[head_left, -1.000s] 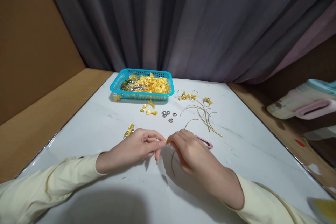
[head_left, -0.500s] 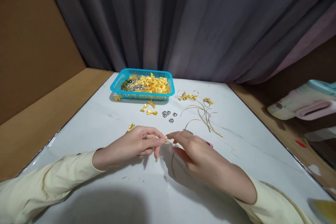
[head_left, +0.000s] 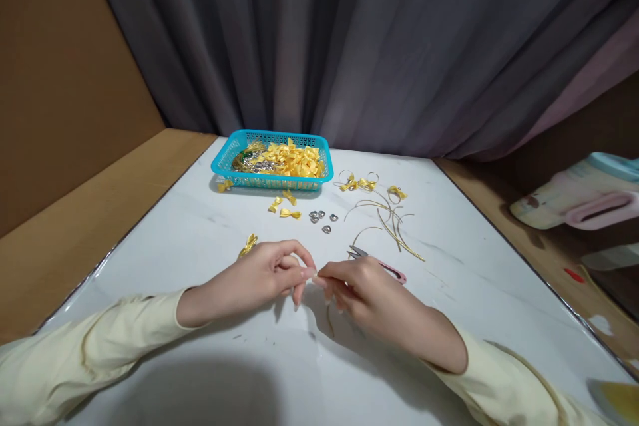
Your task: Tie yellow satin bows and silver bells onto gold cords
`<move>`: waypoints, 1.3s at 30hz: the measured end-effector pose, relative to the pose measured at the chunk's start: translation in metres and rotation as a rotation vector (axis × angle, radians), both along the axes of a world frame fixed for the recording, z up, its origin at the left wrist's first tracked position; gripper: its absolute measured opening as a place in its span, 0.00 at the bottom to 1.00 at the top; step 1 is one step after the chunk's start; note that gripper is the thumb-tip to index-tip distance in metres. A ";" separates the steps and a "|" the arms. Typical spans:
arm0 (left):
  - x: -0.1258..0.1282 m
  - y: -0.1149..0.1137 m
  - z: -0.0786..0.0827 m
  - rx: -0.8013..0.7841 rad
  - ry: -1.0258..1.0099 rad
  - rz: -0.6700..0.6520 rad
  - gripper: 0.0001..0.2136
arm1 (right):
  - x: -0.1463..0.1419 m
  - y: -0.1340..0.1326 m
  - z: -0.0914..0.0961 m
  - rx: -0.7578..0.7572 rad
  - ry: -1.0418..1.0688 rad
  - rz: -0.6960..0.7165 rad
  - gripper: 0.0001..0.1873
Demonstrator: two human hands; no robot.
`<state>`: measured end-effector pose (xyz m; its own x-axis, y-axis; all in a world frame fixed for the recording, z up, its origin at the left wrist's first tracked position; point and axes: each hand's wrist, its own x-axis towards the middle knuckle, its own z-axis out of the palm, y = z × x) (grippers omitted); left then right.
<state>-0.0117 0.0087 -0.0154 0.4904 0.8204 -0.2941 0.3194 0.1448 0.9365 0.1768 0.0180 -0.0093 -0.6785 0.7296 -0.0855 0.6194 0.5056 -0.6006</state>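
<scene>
Grip: your left hand (head_left: 254,277) clamped on small pale piece (head_left: 314,274), mostly hidden, midway between side edges of tabletop (head_left: 464,253); right hand (head_left: 372,289) touches it, clamping unclear. Hold left pinch steady; work right fingertips gently.

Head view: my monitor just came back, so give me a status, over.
Left hand pinching small piece, mostly hidden. Right hand up close, contact unclear. Pink-handled scissors partly behind right hand.

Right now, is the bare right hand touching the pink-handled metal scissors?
Cannot tell: in the head view, the right hand overlaps the scissors, hiding any contact or gap.
</scene>
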 end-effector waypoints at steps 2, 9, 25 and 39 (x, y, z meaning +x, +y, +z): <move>-0.002 0.000 0.001 0.051 0.029 0.012 0.08 | 0.002 0.004 0.004 -0.156 0.063 -0.004 0.14; -0.007 0.004 0.019 0.102 0.087 0.059 0.09 | 0.012 0.020 0.011 -0.611 0.233 -0.009 0.15; -0.018 0.007 0.040 0.062 0.024 0.089 0.08 | 0.025 0.021 0.010 -0.794 0.164 0.138 0.17; 0.010 -0.021 0.009 1.116 0.472 -0.722 0.06 | -0.009 0.006 -0.017 -1.367 0.497 -0.182 0.31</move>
